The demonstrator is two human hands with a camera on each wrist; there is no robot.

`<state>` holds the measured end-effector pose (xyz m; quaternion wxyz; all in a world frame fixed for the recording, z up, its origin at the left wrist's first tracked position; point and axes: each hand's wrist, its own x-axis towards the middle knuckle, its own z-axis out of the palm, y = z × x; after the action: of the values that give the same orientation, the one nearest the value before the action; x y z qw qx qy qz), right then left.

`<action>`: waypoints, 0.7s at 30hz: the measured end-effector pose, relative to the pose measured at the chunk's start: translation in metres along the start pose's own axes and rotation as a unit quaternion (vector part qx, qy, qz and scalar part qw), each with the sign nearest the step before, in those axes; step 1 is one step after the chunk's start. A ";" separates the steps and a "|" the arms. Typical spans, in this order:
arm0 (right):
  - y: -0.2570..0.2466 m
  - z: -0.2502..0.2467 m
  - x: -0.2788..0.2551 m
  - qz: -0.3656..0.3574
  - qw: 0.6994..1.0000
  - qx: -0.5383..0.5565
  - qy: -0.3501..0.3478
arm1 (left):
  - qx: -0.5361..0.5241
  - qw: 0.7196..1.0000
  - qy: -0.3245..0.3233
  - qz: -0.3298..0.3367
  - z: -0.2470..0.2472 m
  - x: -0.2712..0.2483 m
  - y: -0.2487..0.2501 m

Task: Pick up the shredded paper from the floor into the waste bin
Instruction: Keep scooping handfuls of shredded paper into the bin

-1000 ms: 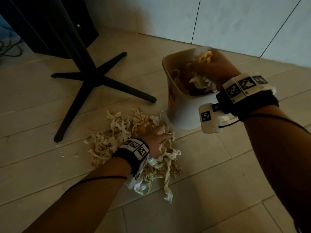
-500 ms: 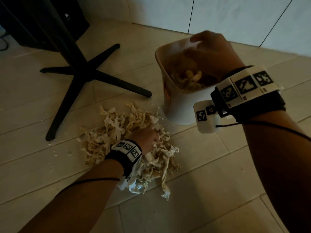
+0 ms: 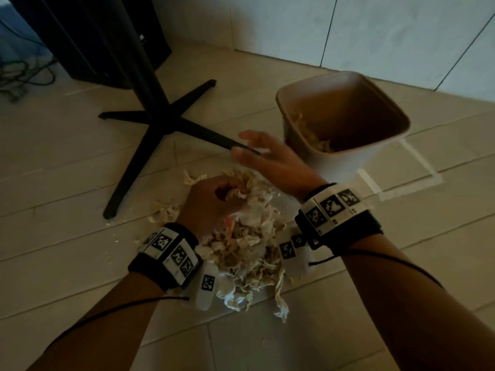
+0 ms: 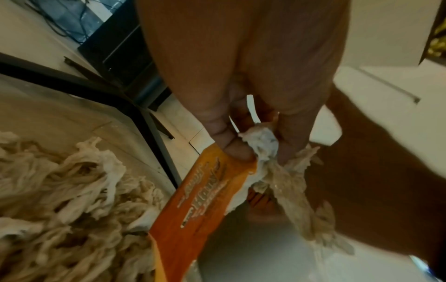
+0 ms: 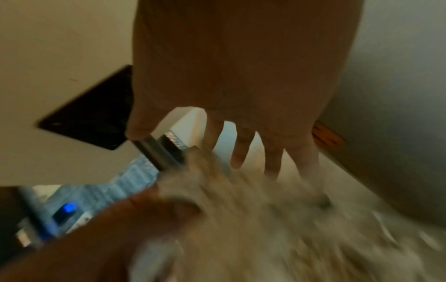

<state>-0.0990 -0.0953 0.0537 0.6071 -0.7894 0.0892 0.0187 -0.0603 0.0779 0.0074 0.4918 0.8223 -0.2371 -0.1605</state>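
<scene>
Gripping a bunch of shredded paper (image 3: 241, 245) from the floor pile, the left hand (image 3: 206, 207) has its fingers (image 4: 231, 145) curled round pale strips and an orange printed scrap (image 4: 205, 200), which hangs from under the fingertips rather than inside the fist. Most of the pile lies below and behind those fingers, loose and tangled. Strands trailing out of the clench could catch on the rest of the heap, so a quick lift would likely drag a string of paper along and scatter it over the tiles. To the right, the right hand (image 3: 270, 159) hovers just above the far edge of the pile with fingers (image 5: 241, 152) spread and holding nothing; its wrist view is blurred. If it sweeps down fast, it may flick shreds towards the black stand leg (image 3: 214, 136) just beyond its fingertips. Further right, beyond the knuckles, the waste bin (image 3: 385, 148) stands upright with some paper inside; a careless arm could tip it.
</scene>
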 end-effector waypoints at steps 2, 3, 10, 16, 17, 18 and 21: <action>0.018 0.011 0.001 0.034 0.999 0.037 -0.020 | -0.055 0.998 -0.001 0.024 -0.006 -0.002 0.008; 0.025 0.017 0.000 0.048 0.996 0.071 -0.028 | -0.083 0.996 0.001 0.027 -0.008 -0.003 0.011; 0.039 0.042 -0.011 0.147 0.934 0.320 -0.063 | -0.130 0.991 -0.007 0.034 -0.005 -0.009 0.016; 0.034 0.055 -0.011 0.144 0.930 0.338 0.004 | 0.050 0.990 0.108 0.076 0.005 -0.012 0.008; 0.033 0.055 -0.012 0.152 0.924 0.351 -0.001 | 0.069 0.987 0.121 0.081 0.004 -0.009 0.004; 0.034 0.056 -0.011 0.163 0.918 0.362 -0.012 | 0.079 0.985 0.129 0.077 0.003 -0.007 0.000; 0.037 0.059 -0.007 0.197 0.905 0.377 0.014 | 0.102 0.984 0.136 0.051 0.008 -0.010 -0.004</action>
<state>-0.1069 -0.0465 0.0040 0.8421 -0.4681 0.2517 0.0918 -0.0720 0.0789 0.0004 0.4409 0.8690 -0.2246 0.0032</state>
